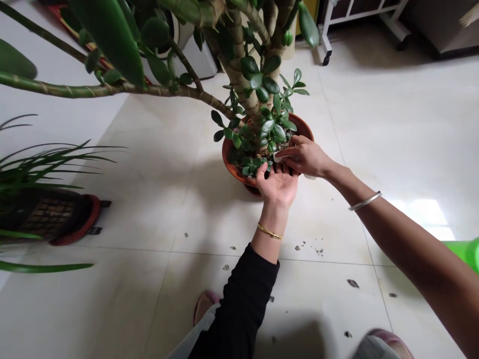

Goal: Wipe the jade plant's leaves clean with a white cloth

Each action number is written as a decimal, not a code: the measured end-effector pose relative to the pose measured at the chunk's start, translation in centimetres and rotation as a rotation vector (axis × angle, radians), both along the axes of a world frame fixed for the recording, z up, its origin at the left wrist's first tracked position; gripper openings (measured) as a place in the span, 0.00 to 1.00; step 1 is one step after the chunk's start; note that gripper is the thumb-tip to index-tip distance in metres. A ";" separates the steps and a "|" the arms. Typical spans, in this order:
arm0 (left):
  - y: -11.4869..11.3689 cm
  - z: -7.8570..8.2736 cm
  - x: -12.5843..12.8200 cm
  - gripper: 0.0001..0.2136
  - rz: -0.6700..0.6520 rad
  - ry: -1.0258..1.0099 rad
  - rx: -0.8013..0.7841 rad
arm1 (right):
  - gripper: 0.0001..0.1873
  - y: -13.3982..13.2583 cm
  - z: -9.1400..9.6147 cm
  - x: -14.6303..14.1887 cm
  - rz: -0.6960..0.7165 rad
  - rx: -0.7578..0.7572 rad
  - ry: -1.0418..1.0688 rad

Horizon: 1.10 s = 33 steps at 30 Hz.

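Underfoot — pale floor tiles (pixel 374 149), debris-flecked

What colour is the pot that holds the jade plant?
The pot is reddish-brown terracotta, shown best in the head view.

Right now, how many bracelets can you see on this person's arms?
2: a gold bangle on the left wrist, and a silver bangle on the right forearm. More could be hidden under the black sleeve.
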State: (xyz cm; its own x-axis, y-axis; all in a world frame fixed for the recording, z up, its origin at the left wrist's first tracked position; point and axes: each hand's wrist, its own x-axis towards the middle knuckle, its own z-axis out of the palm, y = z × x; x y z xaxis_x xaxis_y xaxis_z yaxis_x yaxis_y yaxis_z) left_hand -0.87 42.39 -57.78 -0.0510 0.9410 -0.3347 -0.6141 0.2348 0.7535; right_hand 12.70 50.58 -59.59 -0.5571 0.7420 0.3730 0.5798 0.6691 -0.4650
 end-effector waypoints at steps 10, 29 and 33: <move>0.1 -0.7 -0.3 0.21 -0.025 0.062 0.053 | 0.17 -0.8 0.4 -0.9 0.004 0.114 -0.139; -0.3 2.1 0.4 0.14 0.218 -0.649 -0.264 | 0.17 -0.9 0.0 0.1 0.016 -0.021 0.107; -0.1 2.0 0.3 0.12 0.248 -0.664 -0.280 | 0.17 -1.5 -0.3 1.5 -0.264 0.000 0.304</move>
